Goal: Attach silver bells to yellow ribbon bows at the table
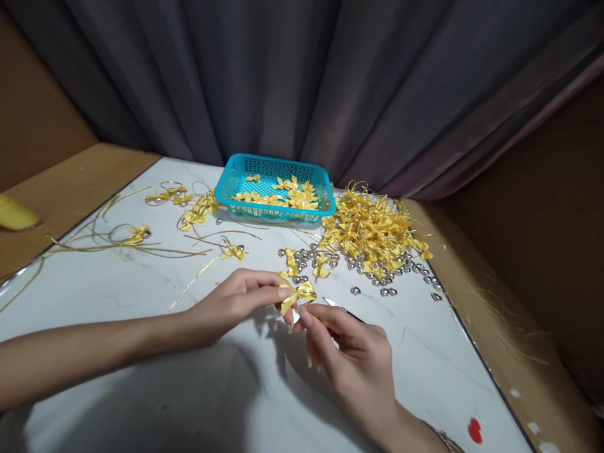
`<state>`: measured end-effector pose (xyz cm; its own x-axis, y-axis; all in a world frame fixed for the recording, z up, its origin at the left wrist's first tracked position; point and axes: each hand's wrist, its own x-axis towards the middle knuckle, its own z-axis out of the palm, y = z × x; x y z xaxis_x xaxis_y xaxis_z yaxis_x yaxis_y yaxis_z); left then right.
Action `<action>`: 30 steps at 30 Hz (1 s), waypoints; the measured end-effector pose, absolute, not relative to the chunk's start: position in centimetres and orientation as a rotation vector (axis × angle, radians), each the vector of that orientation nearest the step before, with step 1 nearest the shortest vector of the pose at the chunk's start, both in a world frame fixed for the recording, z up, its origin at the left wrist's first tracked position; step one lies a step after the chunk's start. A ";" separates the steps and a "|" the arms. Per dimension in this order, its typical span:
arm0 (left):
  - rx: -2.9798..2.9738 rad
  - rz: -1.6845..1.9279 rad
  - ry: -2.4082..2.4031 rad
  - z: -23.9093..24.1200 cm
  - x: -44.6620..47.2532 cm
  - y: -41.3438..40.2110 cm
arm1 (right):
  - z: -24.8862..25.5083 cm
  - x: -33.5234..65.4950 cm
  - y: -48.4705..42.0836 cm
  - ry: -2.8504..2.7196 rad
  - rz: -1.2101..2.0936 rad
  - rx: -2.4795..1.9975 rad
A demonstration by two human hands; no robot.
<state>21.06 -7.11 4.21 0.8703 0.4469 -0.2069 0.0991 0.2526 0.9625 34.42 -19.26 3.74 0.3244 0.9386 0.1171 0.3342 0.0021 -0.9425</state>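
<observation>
My left hand (236, 301) pinches a small yellow ribbon bow (298, 294) just above the white table (141, 377). My right hand (346, 352) meets it from the right, thumb and forefinger closed on the bow's lower end; a thin metal tool (337, 306) pokes out beside its fingers. A pile of yellow bows (372, 229) lies behind, with small silver heart charms (387, 283) scattered at its near edge. A turquoise plastic basket (236, 179) at the back holds more bows.
Loose bows with gold cords (141, 242) are strewn over the table's left half. A dark curtain (302, 82) hangs behind. Wooden ledges border the table left and right. A red spot (474, 430) marks the near right corner.
</observation>
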 end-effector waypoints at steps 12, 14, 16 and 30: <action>0.974 0.243 0.539 4.5 21.2 -8.1 | 3.1 33.6 -19.7 -1.284 0.476 -1.560; 0.966 0.249 0.552 4.6 21.4 -8.3 | 3.1 33.5 -19.7 -1.301 0.418 -1.554; 0.955 0.256 0.578 4.7 21.5 -8.4 | 3.0 33.5 -19.6 -1.326 0.330 -1.518; 0.897 0.225 0.565 4.6 21.6 -8.3 | 2.5 33.5 -19.3 -1.435 0.011 -1.408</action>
